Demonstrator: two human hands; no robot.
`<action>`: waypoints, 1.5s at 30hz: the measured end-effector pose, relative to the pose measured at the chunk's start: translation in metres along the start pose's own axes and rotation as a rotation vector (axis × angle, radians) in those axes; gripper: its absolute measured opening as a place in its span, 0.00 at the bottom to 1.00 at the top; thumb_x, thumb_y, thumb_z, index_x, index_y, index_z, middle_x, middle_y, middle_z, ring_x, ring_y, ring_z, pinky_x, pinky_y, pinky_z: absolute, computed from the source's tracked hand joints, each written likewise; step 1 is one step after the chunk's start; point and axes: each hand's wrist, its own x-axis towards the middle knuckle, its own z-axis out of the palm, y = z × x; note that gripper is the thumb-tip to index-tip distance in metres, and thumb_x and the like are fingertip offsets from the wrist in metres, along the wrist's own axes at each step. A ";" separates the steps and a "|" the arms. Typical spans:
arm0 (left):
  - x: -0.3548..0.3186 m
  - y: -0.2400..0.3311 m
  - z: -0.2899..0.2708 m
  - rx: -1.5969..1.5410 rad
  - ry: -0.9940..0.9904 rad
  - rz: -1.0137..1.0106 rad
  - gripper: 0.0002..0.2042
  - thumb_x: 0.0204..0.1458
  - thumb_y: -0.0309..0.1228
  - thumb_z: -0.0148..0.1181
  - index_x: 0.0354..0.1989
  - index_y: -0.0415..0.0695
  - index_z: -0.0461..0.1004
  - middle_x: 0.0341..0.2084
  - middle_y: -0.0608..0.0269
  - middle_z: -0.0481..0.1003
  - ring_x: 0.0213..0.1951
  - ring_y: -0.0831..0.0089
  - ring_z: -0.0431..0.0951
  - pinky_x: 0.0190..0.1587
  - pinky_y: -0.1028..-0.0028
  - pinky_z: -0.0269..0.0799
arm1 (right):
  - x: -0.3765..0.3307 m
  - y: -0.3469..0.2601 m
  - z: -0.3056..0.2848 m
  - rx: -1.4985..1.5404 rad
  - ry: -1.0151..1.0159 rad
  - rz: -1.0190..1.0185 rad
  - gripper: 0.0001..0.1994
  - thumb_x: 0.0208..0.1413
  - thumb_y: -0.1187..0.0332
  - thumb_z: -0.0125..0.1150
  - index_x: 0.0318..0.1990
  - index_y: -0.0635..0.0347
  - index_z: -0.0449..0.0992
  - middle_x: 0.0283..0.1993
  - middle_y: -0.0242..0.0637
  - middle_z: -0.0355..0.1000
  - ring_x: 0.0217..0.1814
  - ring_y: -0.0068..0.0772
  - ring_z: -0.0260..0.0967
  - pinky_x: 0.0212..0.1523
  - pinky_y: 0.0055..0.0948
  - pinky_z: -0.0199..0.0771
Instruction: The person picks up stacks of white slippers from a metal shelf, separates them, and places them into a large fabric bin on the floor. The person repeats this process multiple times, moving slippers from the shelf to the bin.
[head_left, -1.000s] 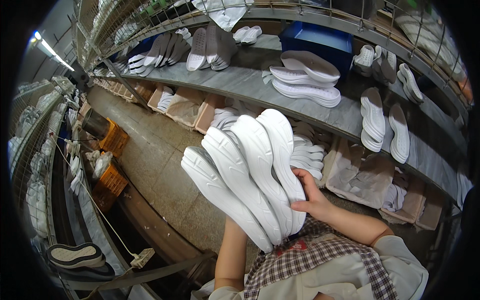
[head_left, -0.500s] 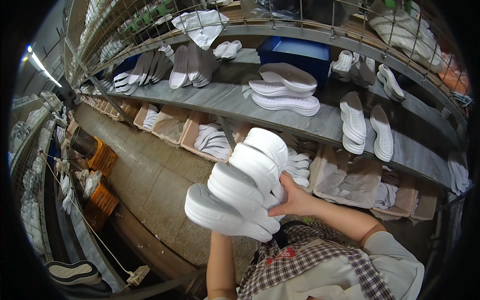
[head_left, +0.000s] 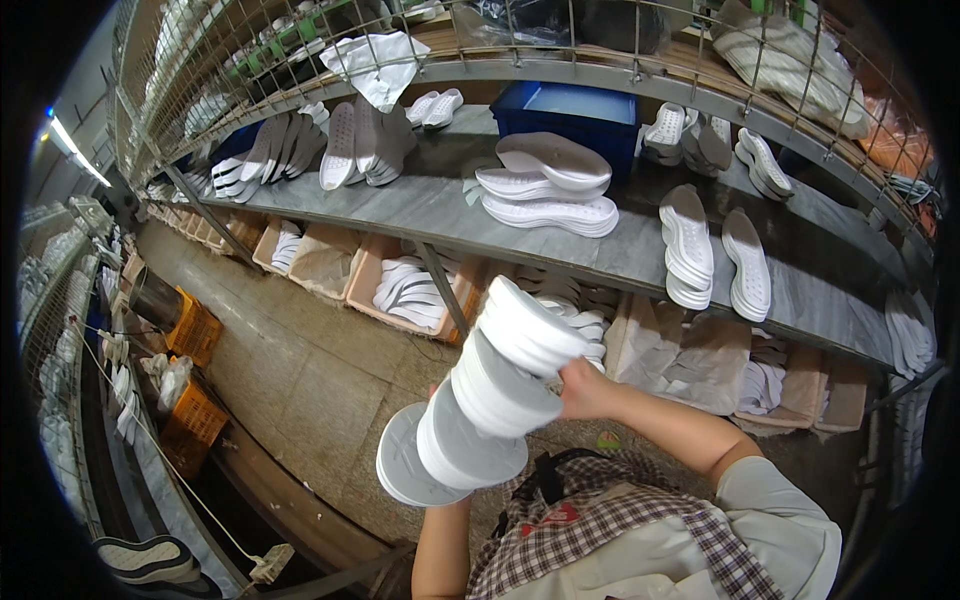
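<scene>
Both my hands hold a bundle of white shoe soles point(head_left: 482, 425) out in front of my apron. The soles sit in several overlapping groups, their rounded ends fanned toward the lower left. My right hand point(head_left: 584, 390) grips the bundle at its right side, its fingers partly behind the soles. Underneath, my left hand point(head_left: 433, 391) supports the load; most of it is hidden, with only a bit of a finger showing at the far edge and the wrist below.
A grey bench point(head_left: 420, 205) ahead carries a stack of soles point(head_left: 548, 190), sole pairs point(head_left: 687, 245) and a blue bin point(head_left: 570, 110). Below it stand cloth-lined crates point(head_left: 350, 275) with soles. A wire-mesh shelf point(head_left: 460, 65) overhangs the bench. Orange crates point(head_left: 198, 405) stand at left.
The bundle of soles has tipped so that its flat grey-white faces show more, and its lower end has dropped. My right hand has shifted slightly along its side; the view has moved a little.
</scene>
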 end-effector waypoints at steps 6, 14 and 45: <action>-0.022 -0.007 -0.010 -0.059 -0.004 -0.034 0.26 0.58 0.37 0.46 0.62 0.34 0.54 0.57 0.46 0.63 0.56 0.55 0.66 0.58 0.58 0.64 | 0.005 0.010 -0.026 0.023 0.026 -0.419 0.32 0.41 0.76 0.61 0.59 0.56 0.63 0.66 0.40 0.56 0.66 0.49 0.51 0.64 0.45 0.45; -0.043 0.000 -0.005 -0.107 0.037 -0.039 0.26 0.58 0.36 0.46 0.62 0.34 0.54 0.57 0.45 0.63 0.56 0.55 0.66 0.58 0.58 0.64 | -0.021 0.001 -0.027 1.219 -0.236 0.386 0.15 0.54 0.73 0.50 0.50 0.64 0.67 0.64 0.41 0.56 0.65 0.34 0.52 0.63 0.31 0.52; -0.053 -0.009 -0.023 -0.470 -0.232 0.003 0.34 0.54 0.40 0.57 0.63 0.36 0.51 0.47 0.44 0.68 0.40 0.60 0.76 0.40 0.65 0.78 | -0.008 0.005 0.044 1.567 -0.280 0.826 0.35 0.53 0.64 0.53 0.67 0.62 0.48 0.60 0.48 0.59 0.57 0.38 0.66 0.53 0.34 0.72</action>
